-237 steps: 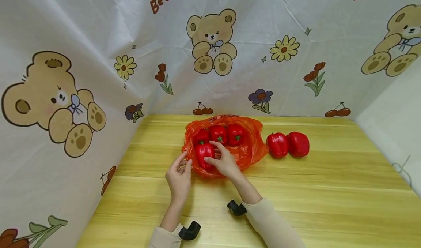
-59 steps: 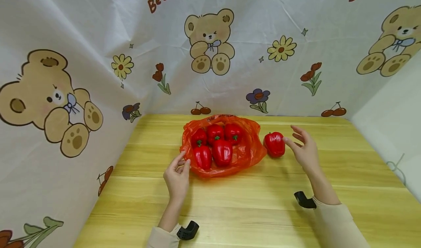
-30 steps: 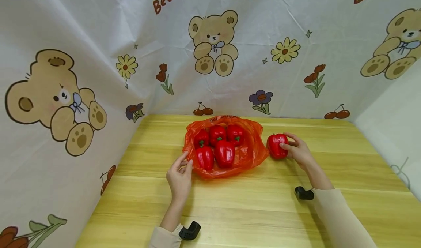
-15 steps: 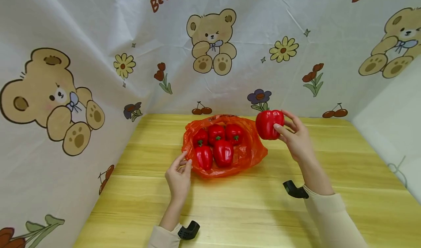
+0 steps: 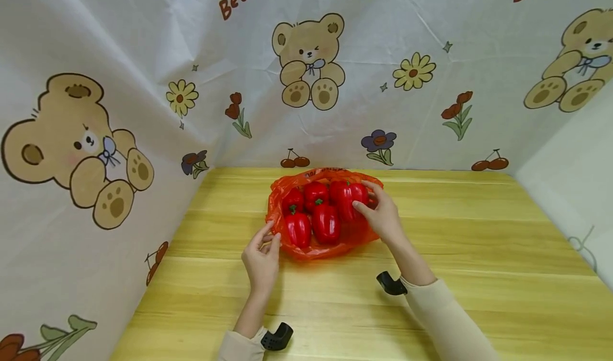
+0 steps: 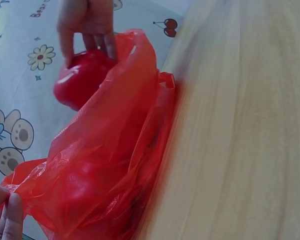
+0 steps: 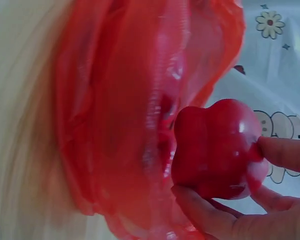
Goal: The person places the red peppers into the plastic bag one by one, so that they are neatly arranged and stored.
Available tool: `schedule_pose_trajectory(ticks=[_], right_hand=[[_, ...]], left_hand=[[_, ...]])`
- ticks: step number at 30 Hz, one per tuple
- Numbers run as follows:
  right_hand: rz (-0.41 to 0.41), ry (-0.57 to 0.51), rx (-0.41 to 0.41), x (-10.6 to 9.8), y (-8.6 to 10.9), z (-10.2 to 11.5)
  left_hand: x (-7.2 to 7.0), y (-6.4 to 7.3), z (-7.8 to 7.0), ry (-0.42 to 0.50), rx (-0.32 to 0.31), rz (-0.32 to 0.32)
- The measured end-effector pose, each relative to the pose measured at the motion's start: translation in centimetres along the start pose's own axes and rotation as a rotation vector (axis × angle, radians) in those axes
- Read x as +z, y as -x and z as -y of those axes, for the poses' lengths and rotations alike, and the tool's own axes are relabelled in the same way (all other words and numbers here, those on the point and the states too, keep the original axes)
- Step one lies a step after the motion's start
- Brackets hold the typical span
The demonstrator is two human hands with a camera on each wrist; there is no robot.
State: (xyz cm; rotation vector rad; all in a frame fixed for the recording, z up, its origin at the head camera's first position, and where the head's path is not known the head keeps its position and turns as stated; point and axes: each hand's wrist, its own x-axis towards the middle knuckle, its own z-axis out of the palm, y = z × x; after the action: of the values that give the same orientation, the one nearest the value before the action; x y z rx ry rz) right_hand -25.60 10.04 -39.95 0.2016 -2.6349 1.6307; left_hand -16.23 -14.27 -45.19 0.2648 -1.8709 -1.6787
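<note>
My right hand holds a red bell pepper between thumb and fingers, over the right side of an orange plastic bag. The left wrist view shows this pepper raised above the bag's rim. Several other red bell peppers with green stems lie inside the opened bag; from the wrist views the plastic mostly hides them. At the bag's left edge, my left hand pinches the crumpled plastic between thumb and fingertips, plainest in the left wrist view.
The bag rests on a light wooden table near its back edge. A white cloth printed with bears and flowers hangs behind and on the left. A pale wall with a thin cord borders the right.
Two peppers stood right of the bag; one went into it. My right hand then gripped the other, lifted it and carried it left over the bag. The left hand stayed at the bag's edge.
</note>
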Motion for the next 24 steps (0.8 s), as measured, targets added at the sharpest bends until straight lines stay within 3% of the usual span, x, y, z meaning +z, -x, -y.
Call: schedule_pose_trajectory(ticks=[9,24], right_hand=[[0.034,0.200,0.053,0.7,0.2,-1.8],[0.103,0.410,0.077,1.5,-0.4,-2.5]], left_hand=[[0.0,-0.2,0.8,0.006,0.073,0.004],[-0.1,-0.2,0.8,0.000,0.070,-0.001]])
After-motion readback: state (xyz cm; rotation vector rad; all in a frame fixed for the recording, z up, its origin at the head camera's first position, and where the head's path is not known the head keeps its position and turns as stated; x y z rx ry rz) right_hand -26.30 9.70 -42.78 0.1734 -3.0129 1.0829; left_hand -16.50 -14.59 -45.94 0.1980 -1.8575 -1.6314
